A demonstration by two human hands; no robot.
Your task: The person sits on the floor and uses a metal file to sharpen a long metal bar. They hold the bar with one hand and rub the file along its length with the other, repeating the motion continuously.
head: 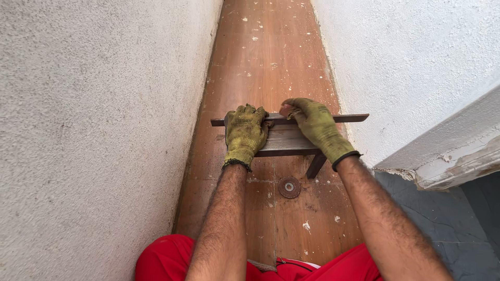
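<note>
Both my hands wear olive-green knit gloves. My left hand [245, 134] lies flat on a dark brown tile piece [284, 140] that rests on the brown floor, fingers curled over its far edge. My right hand [315, 125] presses on the same tile's right part, with thumb and fingertips pinched at the thin dark strip [351, 118] running along the far edge. A short dark offcut [315, 166] leans out from under the tile near my right wrist.
A round grinding disc [289, 187] lies on the floor just in front of the tile. Rough white walls [94, 130] close in on both sides of the narrow floor [265, 47], speckled with plaster bits. A chipped white ledge [458, 156] juts at right. My red trousers [166, 255] are at the bottom.
</note>
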